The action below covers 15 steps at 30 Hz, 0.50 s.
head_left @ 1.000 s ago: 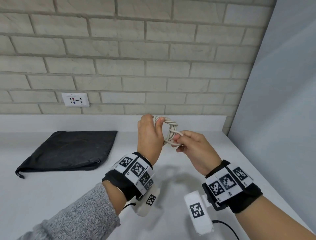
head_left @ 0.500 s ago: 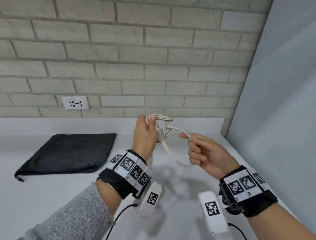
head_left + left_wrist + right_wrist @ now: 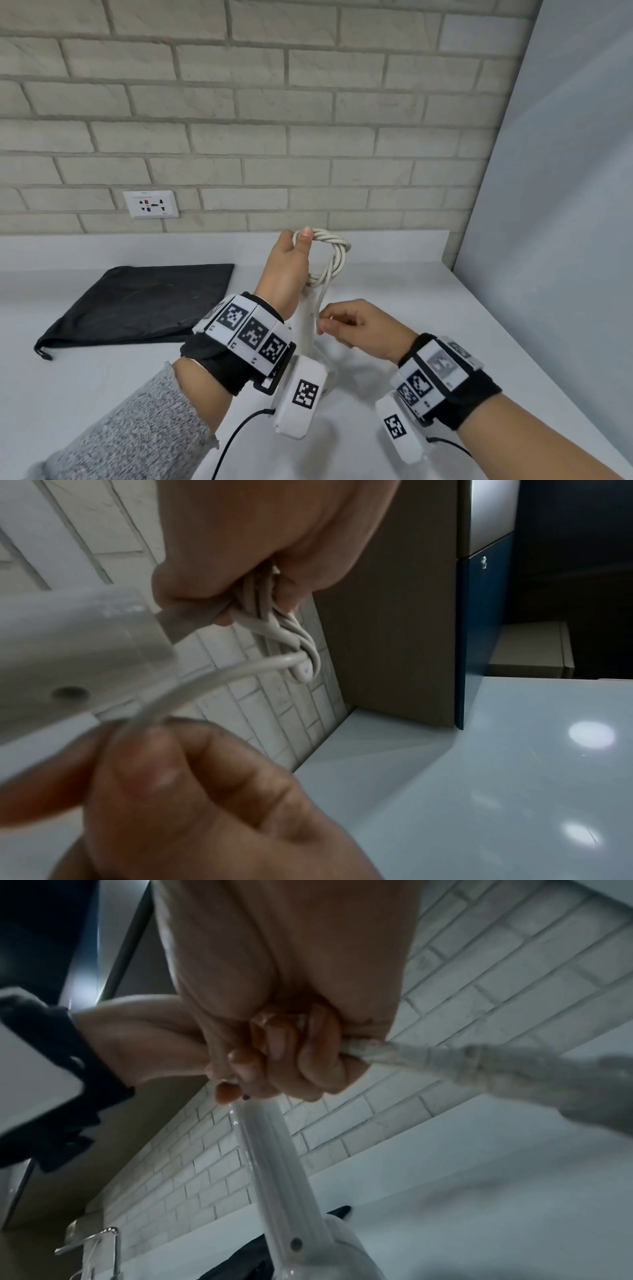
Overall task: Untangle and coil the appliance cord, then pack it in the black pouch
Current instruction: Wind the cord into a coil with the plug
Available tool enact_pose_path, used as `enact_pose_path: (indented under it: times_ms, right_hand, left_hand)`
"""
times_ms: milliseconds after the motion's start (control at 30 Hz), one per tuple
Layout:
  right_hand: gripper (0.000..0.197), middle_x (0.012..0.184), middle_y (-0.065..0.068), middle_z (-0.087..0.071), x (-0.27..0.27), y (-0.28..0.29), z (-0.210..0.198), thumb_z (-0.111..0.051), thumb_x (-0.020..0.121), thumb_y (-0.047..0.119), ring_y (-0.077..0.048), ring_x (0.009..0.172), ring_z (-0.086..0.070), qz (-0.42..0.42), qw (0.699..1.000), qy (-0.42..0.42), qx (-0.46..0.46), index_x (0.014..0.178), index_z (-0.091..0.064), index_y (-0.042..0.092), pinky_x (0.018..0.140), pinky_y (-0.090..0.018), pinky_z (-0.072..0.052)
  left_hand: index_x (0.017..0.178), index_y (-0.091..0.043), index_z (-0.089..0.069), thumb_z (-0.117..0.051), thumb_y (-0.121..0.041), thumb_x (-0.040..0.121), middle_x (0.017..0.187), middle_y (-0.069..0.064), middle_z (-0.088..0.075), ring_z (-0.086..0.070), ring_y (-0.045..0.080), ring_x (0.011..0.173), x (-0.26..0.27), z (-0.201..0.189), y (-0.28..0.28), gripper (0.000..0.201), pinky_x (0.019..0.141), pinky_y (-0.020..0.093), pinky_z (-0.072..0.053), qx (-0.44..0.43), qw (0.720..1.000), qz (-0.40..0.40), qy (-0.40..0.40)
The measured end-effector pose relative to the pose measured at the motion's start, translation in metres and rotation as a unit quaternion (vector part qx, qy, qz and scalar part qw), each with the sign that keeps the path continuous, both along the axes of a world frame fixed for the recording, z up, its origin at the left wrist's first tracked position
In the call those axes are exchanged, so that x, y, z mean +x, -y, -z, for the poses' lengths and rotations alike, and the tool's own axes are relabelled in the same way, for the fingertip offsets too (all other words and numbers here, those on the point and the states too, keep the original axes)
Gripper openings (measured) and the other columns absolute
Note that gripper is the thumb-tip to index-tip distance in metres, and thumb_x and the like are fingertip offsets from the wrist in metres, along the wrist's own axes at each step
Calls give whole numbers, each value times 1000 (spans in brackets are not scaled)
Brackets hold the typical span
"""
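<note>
— Left hand (image 3: pixel 286 270)?
— Gripping coiled cord (image 3: pixel 334 251), raised above counter (image 3: pixel 394 301).
— Right hand (image 3: pixel 359 325)?
— Pinching the loose strand, at five o'clock below the coil.
— Pouch (image 3: pixel 144 301)?
— Lying flat at nine o'clock, well apart.

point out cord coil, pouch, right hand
coil (image 3: pixel 337 251), head view, right side of the loops
pouch (image 3: pixel 144 301), head view, middle of the fabric
right hand (image 3: pixel 359 329), head view, back of the hand

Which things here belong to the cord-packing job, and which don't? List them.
Part of the job:
- white cord, coiled in the left hand
- its loose end, pinched by the right hand
- black pouch, flat on the counter

Lying about:
- wall socket
</note>
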State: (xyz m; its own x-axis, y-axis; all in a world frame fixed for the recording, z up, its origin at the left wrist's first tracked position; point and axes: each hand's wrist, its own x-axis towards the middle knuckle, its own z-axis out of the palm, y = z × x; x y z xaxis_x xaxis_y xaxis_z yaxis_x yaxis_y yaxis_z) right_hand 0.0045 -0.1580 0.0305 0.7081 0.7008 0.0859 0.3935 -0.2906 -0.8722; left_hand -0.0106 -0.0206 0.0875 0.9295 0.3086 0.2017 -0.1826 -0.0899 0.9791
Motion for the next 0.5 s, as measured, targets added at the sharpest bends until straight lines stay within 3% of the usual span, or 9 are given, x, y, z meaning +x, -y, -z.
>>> enact_pose_path:
  times_ms: [100, 200, 233, 300, 367, 433, 500]
  right_hand:
    - [17, 71, -8, -63, 12, -9, -6, -60, 86, 17, -10, 58, -49, 23, 999, 33, -29, 70, -66, 21, 63, -24, -41]
    - [20, 68, -22, -63, 22, -12, -21, -66, 81, 19, -27, 59, -51, 70, 992, 101, -35, 68, -64, 3, 65, -32, -43]
    - [17, 67, -20, -64, 25, -13, -27, -67, 80, 15, -26, 58, -53, 82, 990, 118, -15, 67, -63, 4, 66, -33, -44]
    - [14, 63, -7, -59, 29, -14, -38, -68, 77, 9, -7, 55, -53, 88, 986, 139, 9, 67, -62, 3, 64, -25, -44]
    - [25, 63, -5, -55, 32, -16, -45, -70, 76, 14, -2, 55, -50, 81, 990, 108, 47, 74, -60, -10, 58, -14, -42]
    - [35, 68, -10, -51, 34, -16, -46, -67, 77, 17, -17, 63, -46, 69, 990, 23, 118, 83, -57, -15, 57, -24, -40]
    - [33, 68, -12, -49, 36, -17, -44, -61, 82, 19, -20, 63, -39, 55, 984, -52, 161, 91, -58, -13, 56, -30, -32]
  left_hand:
    - [75, -17, -44, -37, -34, 96, 68, 0, -35, -33, 14, 63, -3, 0, -4, 28, 59, 25, -30, -18, 1000, 19, -17]
    - [74, -17, -45, -38, -33, 96, 68, -2, -37, -34, 13, 62, -8, -4, -7, 28, 59, 24, -31, -27, 998, 54, -35]
    - [75, -18, -46, -38, -32, 96, 68, -2, -39, -36, 12, 61, -10, -4, -7, 27, 60, 24, -32, -23, 996, 71, -40]
    - [77, -16, -47, -38, -30, 97, 61, -6, -49, -45, 7, 57, -14, -6, -5, 26, 59, 20, -40, -13, 994, 103, -44]
    - [83, -12, -47, -38, -30, 97, 57, -9, -53, -49, 5, 52, -17, -6, -4, 24, 51, 18, -41, 6, 992, 117, -47]
    - [91, -10, -48, -37, -32, 97, 67, -3, -50, -47, 8, 57, -17, -5, -4, 25, 52, 19, -38, 34, 993, 107, -39]
    - [95, -4, -49, -37, -31, 97, 73, 2, -50, -49, 7, 60, -18, -5, -5, 30, 53, 17, -38, 40, 995, 88, -24]
